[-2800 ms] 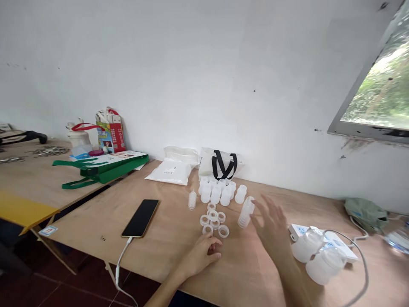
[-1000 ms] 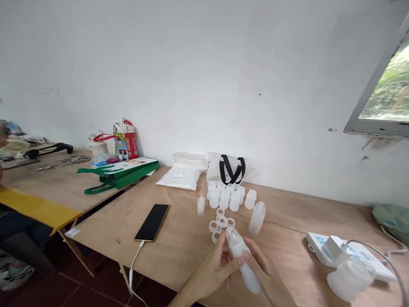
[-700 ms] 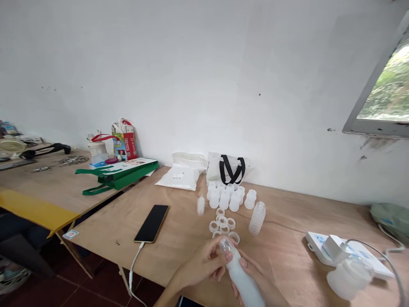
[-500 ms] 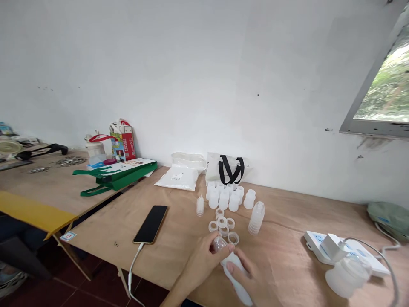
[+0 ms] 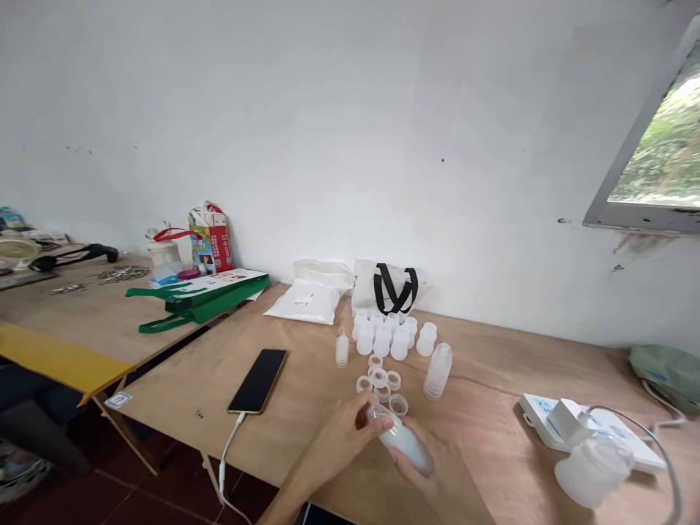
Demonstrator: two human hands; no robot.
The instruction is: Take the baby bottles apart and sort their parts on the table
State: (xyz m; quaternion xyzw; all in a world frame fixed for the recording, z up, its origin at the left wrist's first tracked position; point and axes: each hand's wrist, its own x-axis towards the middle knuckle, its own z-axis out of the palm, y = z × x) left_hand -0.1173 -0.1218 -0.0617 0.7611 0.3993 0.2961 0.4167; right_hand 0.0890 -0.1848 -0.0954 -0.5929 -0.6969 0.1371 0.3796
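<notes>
A white bottle (image 5: 409, 446) with a clear cap (image 5: 377, 413) at its upper end lies tilted between my hands near the table's front. My left hand (image 5: 350, 426) has its fingers wrapped round the clear cap. Closed round the bottle's body from the right is my right hand (image 5: 432, 467). Just beyond them lie several translucent rings (image 5: 399, 404). Behind the rings stand several frosted bottles (image 5: 382, 341). A stack of clear caps (image 5: 438, 372) leans to the right, and a small stack of white pieces (image 5: 342, 351) stands to the left.
On the wooden table (image 5: 306, 372) are a phone (image 5: 258, 380) with a cable, a white packet (image 5: 306, 300), a bag with black handles (image 5: 364, 288), a power strip (image 5: 552, 419) and a bottle (image 5: 590, 470) at right. A green bag (image 5: 208, 306) lies at left.
The bottle has turned in my hands and shows less of its length. My right hand has shifted round the bottle's body. A dark screen edge has appeared at the bottom.
</notes>
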